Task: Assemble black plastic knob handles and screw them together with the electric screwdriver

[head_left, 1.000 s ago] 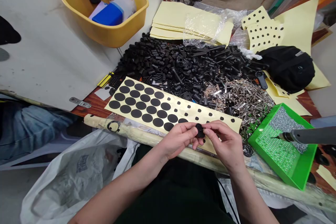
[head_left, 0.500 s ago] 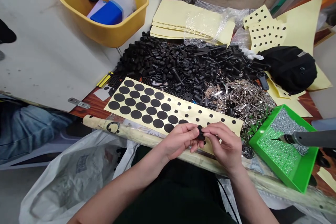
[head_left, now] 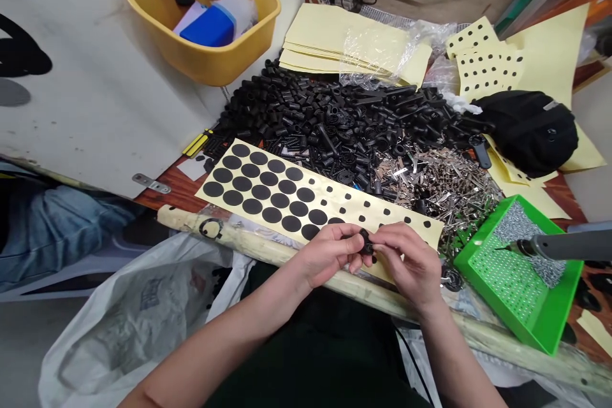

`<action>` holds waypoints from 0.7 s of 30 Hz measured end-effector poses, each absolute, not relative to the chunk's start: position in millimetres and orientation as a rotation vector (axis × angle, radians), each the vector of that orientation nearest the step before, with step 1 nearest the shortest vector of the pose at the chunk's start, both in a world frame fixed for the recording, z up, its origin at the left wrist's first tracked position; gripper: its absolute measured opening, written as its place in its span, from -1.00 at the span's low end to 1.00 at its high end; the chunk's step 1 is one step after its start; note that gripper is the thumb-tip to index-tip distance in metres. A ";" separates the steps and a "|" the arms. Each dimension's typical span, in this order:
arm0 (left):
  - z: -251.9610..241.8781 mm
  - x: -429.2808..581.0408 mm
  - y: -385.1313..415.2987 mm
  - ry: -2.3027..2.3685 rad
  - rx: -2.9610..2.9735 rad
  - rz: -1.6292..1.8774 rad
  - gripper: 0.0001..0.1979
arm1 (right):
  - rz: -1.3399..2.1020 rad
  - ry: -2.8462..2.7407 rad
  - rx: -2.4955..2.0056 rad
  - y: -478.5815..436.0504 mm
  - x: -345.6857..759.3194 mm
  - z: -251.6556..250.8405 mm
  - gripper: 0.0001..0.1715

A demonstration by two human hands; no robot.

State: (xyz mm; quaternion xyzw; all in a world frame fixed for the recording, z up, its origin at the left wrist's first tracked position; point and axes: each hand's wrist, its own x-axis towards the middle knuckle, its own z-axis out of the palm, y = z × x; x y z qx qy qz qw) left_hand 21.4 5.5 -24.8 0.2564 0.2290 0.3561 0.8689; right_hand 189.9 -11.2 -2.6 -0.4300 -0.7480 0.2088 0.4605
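Note:
Between the fingertips of both hands is a small black plastic part point(head_left: 366, 241); its exact kind is hard to make out. My left hand point(head_left: 335, 252) grips it between thumb and fingers from the left. From the right, my right hand point(head_left: 407, 260) pinches at its edge with thumb and forefinger; whether it holds anything else tiny is hidden. Beneath and behind the hands lies a pale yellow sticker sheet point(head_left: 344, 209) with rows of large black discs on its left and small black dots on its right.
Behind the sheet spreads a heap of black plastic parts point(head_left: 296, 105), with a pile of small metal pieces point(head_left: 440, 185) at right. A green tray point(head_left: 521, 325) of screws stands right, an electric screwdriver point(head_left: 568, 247) over it. A yellow basket point(head_left: 205, 64) hangs at upper left.
The view has shifted slightly, so the surroundings sit a little further right. Both hands stay together at the black part, which looks slightly turned.

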 end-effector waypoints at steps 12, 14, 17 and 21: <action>-19.9 23.2 2.5 0.545 0.500 0.853 -0.62 | 0.625 -1.563 -1.301 -21.5 178.5 -6.8 -0.83; -20.6 24.7 1.5 0.555 0.503 0.870 -0.64 | 0.634 -1.523 -1.327 -23.0 173.7 -5.9 -0.84; -21.3 25.8 0.3 0.555 0.513 0.890 -0.67 | 0.719 -1.434 -1.388 -23.8 169.9 -5.7 -0.93; -22.0 22.9 0.0 0.469 0.490 0.893 -0.66 | 0.803 -1.368 -1.414 -22.8 172.4 -6.9 -0.92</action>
